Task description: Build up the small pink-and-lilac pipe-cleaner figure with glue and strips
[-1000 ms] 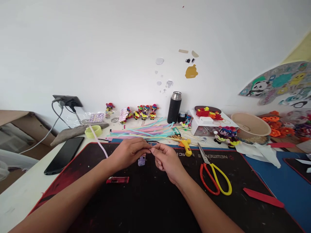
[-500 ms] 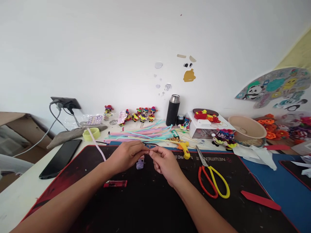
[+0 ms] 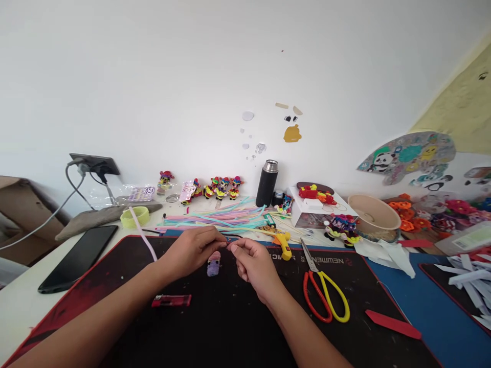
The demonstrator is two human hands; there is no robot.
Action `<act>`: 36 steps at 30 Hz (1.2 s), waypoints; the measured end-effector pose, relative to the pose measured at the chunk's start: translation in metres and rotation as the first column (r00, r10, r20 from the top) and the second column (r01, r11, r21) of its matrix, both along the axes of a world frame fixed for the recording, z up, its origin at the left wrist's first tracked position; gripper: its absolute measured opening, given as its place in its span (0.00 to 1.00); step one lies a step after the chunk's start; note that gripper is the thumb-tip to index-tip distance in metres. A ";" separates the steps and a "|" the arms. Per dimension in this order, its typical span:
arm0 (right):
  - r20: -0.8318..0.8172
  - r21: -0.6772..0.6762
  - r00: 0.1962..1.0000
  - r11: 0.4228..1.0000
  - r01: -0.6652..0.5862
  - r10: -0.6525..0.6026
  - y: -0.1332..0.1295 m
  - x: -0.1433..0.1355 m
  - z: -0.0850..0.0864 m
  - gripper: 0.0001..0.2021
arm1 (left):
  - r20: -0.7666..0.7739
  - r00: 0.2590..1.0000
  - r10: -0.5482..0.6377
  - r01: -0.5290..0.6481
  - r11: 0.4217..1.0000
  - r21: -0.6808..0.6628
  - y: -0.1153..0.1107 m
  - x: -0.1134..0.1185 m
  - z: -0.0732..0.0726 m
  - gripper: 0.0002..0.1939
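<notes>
Over the black desk mat (image 3: 215,327), my left hand (image 3: 197,248) and my right hand (image 3: 251,263) meet with their fingertips almost touching. Both are closed in a pinch on something small, mostly hidden by the fingers. Just below and between them lies a small fuzzy piece (image 3: 214,265), pink at the top and purple at the bottom. A lilac pipe cleaner (image 3: 142,234) sticks out from behind my left forearm; where its other end goes is hidden. Nearest my right hand are a yellow hot glue gun (image 3: 284,245) and scissors (image 3: 317,273) with one red and one yellow handle.
Pastel pipe cleaners (image 3: 207,217) lie in a bundle behind my hands, near a black flask (image 3: 267,184) and several small figures (image 3: 220,189). A red cutter-like tool (image 3: 171,300) and a phone (image 3: 79,258) are left; a red strip (image 3: 393,324) and a beige bowl (image 3: 374,209) are right.
The head view has shifted slightly, so the scene sits lower and further left. My fingertips stay close together, still pinching, with a slightly changed finger pose.
</notes>
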State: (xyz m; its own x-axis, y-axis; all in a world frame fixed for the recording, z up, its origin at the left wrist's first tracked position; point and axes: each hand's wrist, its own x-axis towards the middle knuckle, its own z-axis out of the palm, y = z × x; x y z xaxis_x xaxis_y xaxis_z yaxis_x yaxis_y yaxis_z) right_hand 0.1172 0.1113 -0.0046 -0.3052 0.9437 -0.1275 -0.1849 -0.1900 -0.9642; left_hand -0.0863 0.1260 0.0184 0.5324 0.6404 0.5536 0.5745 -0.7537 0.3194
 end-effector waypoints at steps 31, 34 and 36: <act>0.028 0.050 1.000 0.999 0.009 -0.010 0.001 -0.001 -0.005 0.21 | 0.070 0.974 0.216 -0.215 0.976 -0.025 0.009 -0.006 -0.004 0.14; 0.029 0.048 1.000 0.999 0.005 -0.007 0.001 -0.001 -0.007 0.21 | 0.047 0.980 0.192 -0.191 0.981 -0.025 0.007 -0.005 -0.001 0.14; 0.029 0.041 1.000 0.999 0.006 -0.007 0.001 -0.002 -0.007 0.20 | 0.038 0.983 0.178 -0.177 0.984 -0.027 0.005 -0.004 0.000 0.14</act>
